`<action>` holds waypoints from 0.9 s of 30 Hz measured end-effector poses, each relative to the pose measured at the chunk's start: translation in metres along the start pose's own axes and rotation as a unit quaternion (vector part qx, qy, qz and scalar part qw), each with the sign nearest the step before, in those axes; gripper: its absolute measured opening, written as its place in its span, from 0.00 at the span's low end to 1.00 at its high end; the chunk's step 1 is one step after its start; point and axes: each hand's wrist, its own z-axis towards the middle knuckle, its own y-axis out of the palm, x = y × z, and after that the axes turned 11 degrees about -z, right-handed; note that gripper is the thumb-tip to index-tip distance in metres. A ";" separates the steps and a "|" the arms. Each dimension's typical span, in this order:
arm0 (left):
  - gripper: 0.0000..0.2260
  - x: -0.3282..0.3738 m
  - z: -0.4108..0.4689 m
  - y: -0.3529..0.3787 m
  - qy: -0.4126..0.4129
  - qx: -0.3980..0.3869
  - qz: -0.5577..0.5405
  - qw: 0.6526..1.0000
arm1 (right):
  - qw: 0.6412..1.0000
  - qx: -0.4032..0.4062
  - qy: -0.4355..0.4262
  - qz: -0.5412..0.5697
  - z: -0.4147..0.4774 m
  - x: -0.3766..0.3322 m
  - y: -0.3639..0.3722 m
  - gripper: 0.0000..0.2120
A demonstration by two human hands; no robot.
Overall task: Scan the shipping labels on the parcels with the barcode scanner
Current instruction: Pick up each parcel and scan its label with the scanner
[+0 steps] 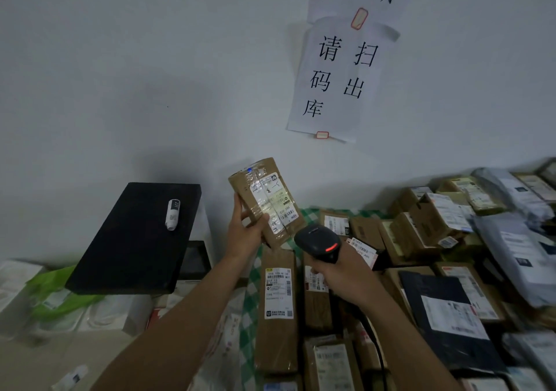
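Note:
My left hand point(245, 231) holds a small brown cardboard parcel point(264, 202) up in front of the wall, its white shipping label point(272, 202) facing me under clear tape. Just below and to the right, my right hand point(343, 276) grips a black barcode scanner point(319, 241) whose head points up at the label; a red light glows on the scanner. A black cable runs down from its handle. Several more labelled cardboard parcels point(278, 309) lie on the green checked tablecloth point(251, 294) under my arms.
A pile of boxes and grey mailer bags point(469, 234) fills the right side. A black flat box point(135, 240) with a small white device point(173, 213) on it stands at the left. Paper signs point(340, 80) hang on the white wall.

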 end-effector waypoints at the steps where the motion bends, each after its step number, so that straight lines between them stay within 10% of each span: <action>1: 0.42 0.000 0.000 0.000 -0.002 -0.002 0.002 1.000 | 1.000 0.000 -0.004 -0.007 -0.001 0.000 0.000 0.04; 27: 0.42 -0.011 0.024 0.006 0.024 0.009 0.019 1.000 | 0.999 -0.025 -0.026 -0.017 0.029 0.020 -0.005 0.06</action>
